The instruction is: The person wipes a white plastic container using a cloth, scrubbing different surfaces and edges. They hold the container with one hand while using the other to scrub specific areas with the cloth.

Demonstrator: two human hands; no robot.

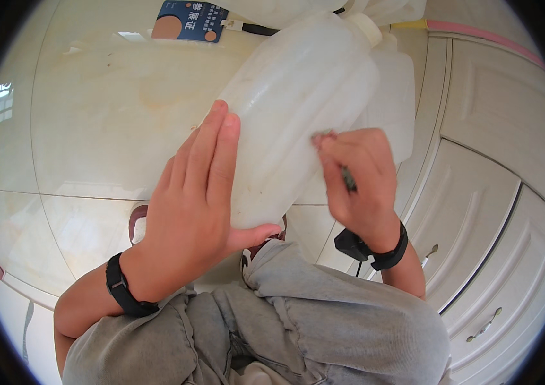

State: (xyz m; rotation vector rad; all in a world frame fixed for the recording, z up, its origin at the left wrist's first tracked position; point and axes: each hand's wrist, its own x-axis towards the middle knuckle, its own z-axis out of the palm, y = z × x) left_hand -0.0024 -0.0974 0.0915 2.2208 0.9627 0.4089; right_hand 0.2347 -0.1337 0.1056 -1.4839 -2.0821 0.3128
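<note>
A large translucent white plastic jug with a white screw cap leans away from me, its bottom end near my shoes. My left hand lies flat along the jug's left side, fingers extended and thumb around its lower end. My right hand is closed around a small, blurred green-grey item at the jug's right side. Part of that item shows at the fingertips against the plastic; its kind cannot be told. Both wrists wear black bands.
More translucent plastic containers stand behind the jug. A blue badge card on a black strap lies on the glossy tiled floor. White cabinet fronts with metal handles line the right side. My knees are in front below.
</note>
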